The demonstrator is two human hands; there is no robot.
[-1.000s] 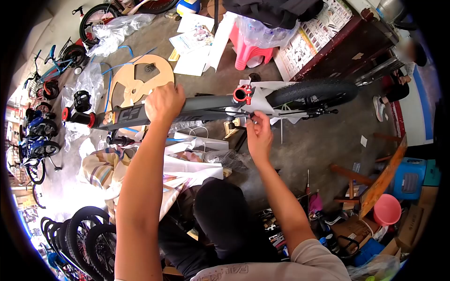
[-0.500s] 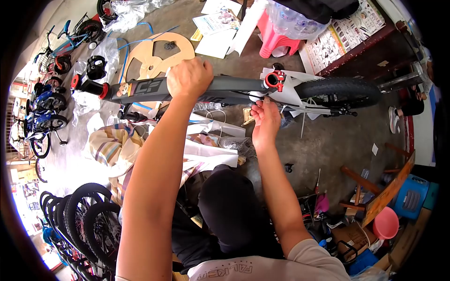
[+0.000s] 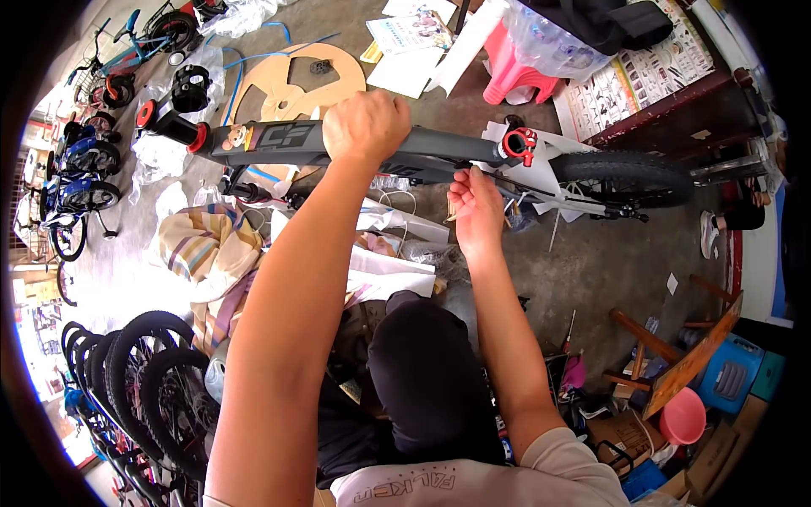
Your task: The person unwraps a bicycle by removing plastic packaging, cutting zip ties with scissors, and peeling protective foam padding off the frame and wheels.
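A dark grey bicycle frame (image 3: 439, 150) with black lettering stretches across the upper middle. My left hand (image 3: 365, 127) is closed around its top tube. Below the frame, my right hand (image 3: 478, 207) has its fingertips pinched together on a thin black cable (image 3: 517, 185) running toward the rear wheel (image 3: 629, 175); the fingers partly hide the pinched spot. A red seat clamp (image 3: 519, 147) sits at the seat tube, right of both hands. At the frame's left end is a black stem (image 3: 171, 125) with red rings. White sheeting lies behind the wheel and frame.
Cut cardboard (image 3: 342, 72) and papers (image 3: 410, 38) lie on the floor beyond the frame. A pink stool (image 3: 511, 76) stands at the upper right. Several tyres (image 3: 139, 372) line the lower left; a wooden stool (image 3: 693, 359) and pink basin (image 3: 683, 416) are at lower right.
The view has shifted, moving the frame rightward in the picture. My right hand has slid left along the frame, away from the seat clamp. My left hand keeps its hold on the tube.
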